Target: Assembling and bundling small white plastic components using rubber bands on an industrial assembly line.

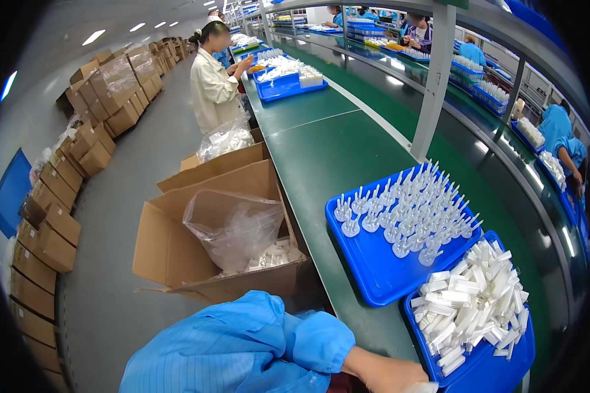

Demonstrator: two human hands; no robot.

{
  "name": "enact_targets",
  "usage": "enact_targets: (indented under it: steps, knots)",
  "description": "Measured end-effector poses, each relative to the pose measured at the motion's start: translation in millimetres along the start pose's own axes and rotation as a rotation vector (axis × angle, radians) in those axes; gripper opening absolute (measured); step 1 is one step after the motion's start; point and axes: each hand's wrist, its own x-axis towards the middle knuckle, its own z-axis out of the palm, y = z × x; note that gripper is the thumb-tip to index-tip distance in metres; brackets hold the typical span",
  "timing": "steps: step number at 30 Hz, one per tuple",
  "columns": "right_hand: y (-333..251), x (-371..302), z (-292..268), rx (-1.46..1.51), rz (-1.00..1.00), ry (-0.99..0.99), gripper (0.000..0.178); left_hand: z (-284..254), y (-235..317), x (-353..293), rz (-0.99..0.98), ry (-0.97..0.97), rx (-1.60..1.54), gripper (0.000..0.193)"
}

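My left arm, in a light blue sleeve, reaches rightward across the bottom. My left hand (388, 376) is at the lower edge, beside the near blue tray (485, 372). Its fingers are cut off, and a small white edge shows by them; whether they grip it is unclear. My right hand is out of view. A heap of white and clear rectangular pieces (469, 298) fills the near tray. Behind it, a second blue tray (373, 278) carries several rows of translucent pieces (403, 213) with round bases and upright thin stems.
The trays rest on a green-topped bench (308, 154). Left of it stands an open cardboard box (167, 245) with a plastic bag (233, 219) and white pieces. A metal post (432, 85) rises behind the trays. A co-worker (215, 85) stands farther along; stacked cartons (52, 187) line the left.
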Motion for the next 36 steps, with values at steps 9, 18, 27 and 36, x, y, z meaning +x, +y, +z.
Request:
enact_targets:
  steps: [9, 18, 27, 36]
  knots:
    - [-49, 41, -27, 0.02, -0.549, -0.032, 0.055, -11, 3, -28, -0.367, -0.141, -0.782, 0.04]
    - [-51, 21, 37, 1.44, 0.496, 0.433, 0.1, 0, 44, 3, 0.096, 0.398, 0.004, 0.056]
    - [-37, 11, 11, 0.342, 0.288, 0.105, 0.061, 2, 29, -2, -0.008, -0.017, 0.633, 0.094]
    - [-53, 23, 24, 0.303, 0.231, 0.25, 0.028, 16, 6, 13, -0.209, 0.19, -0.879, 0.06]
